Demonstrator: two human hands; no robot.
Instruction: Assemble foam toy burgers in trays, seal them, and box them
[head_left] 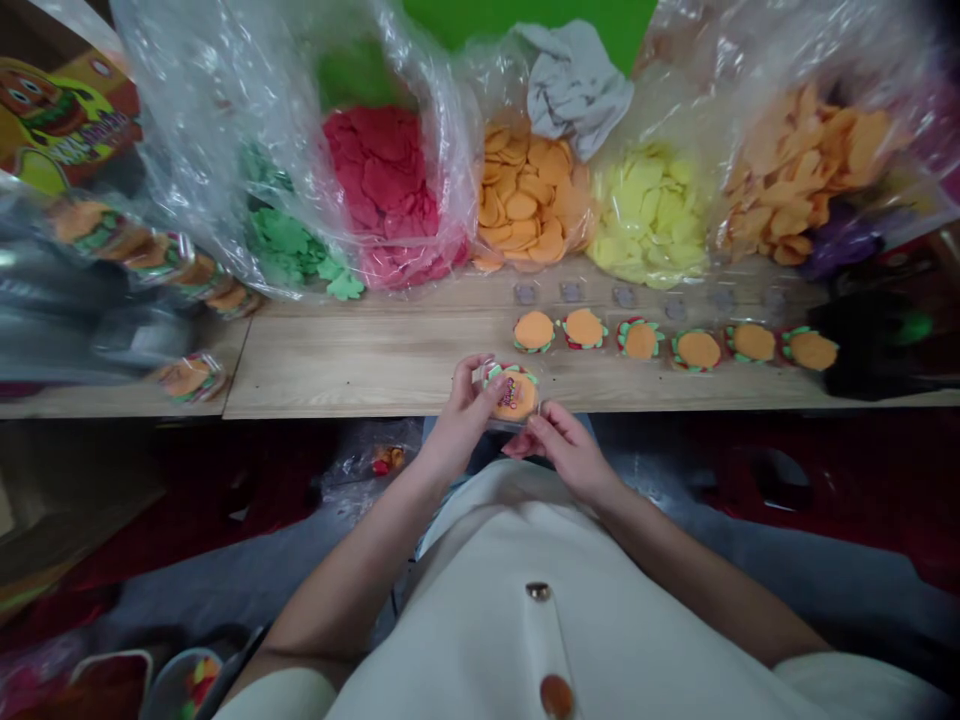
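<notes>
My left hand (461, 415) and my right hand (566, 448) together hold a small round clear plastic case with a felt burger inside (511, 392), just over the front edge of the wooden table (360, 365). The case shows an orange top with a printed label and green and red layers at its rim. Left fingers curl around its left side; right fingers pinch its lower right edge. A row of several assembled felt burgers (641, 340) lies on the table just behind and to the right.
Clear bags of felt pieces line the back: green (289, 245), red (386, 190), orange (529, 200), yellow (649, 215), and orange (806, 170). Packed burgers in cases (187, 378) lie at left. A dark object (874, 340) sits at right. Empty clear lids (571, 292) sit behind the row.
</notes>
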